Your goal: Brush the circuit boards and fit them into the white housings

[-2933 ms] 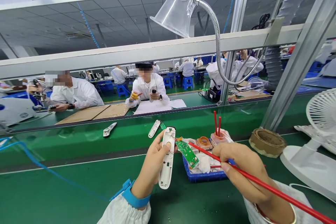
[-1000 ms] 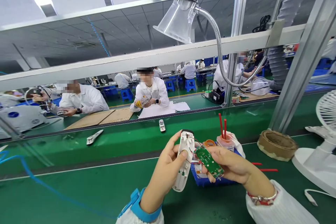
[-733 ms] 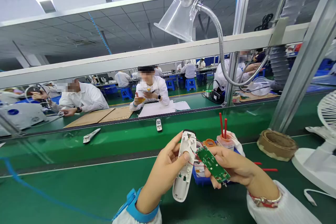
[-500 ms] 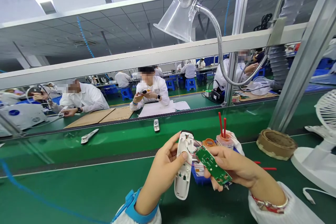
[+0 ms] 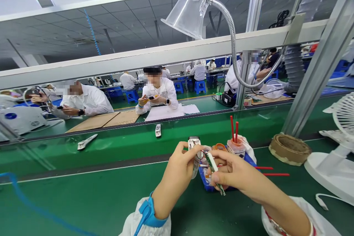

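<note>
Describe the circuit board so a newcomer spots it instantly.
On the green bench, find the blue tray. Partly hiding it, the right hand holds the circuit board. Seen nearly edge-on, it is the thin green strip with a white piece along it, unlike the white shell in the left hand.

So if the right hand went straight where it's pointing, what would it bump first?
The right hand, holding the circuit board, would probably bump the left hand first, though depth is unclear.
</note>
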The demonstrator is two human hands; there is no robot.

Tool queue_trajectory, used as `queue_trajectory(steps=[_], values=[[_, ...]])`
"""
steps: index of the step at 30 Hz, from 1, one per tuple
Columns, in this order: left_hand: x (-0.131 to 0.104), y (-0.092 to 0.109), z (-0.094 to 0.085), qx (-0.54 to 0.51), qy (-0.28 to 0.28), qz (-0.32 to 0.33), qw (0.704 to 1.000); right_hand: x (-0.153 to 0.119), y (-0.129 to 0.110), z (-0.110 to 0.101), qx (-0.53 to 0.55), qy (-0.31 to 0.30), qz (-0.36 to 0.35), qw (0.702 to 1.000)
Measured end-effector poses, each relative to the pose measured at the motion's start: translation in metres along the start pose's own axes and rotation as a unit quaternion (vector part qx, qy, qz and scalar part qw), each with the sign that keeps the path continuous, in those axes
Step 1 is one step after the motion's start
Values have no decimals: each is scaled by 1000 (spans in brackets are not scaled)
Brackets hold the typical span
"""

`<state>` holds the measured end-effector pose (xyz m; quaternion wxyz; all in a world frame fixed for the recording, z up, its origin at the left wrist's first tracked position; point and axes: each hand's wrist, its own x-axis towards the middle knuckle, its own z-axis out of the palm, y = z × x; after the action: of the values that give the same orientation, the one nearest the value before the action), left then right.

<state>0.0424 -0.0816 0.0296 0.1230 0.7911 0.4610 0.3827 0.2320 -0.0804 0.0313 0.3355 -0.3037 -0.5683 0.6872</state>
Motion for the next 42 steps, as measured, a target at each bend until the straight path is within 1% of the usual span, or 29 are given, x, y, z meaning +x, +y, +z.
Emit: queue_trajectory(steps=[3,8,11,17,25,31,35,39,42], values=[[4,-5,6,28,11,6,1000,1,-3,6,-5,37,-10,999],[7,-8,12,48,37,-3,998,10,-7,5,3,40,-14,999],[9,-9,13,30,32,-16,999,16,-6,2,22,33,-11,999],[9,-9,16,-11,19,-43,999,19,-5,-1,24,52,8,998],[9,-5,20,-1,-2,-37,999,24,-1,-4,43,55,18,997],[6,8,16,-20,-35,-65,997,22,3,-2,6,68,2,998],[7,11,15,-20,-65,-62,996,22,1,0,-35,74,-1,997],[7,6,21,8,-42,-66,997,22,0,2,-100,128,8,987],[7,2,23,15,-27,-69,997,22,2,4,-116,148,9,982]])
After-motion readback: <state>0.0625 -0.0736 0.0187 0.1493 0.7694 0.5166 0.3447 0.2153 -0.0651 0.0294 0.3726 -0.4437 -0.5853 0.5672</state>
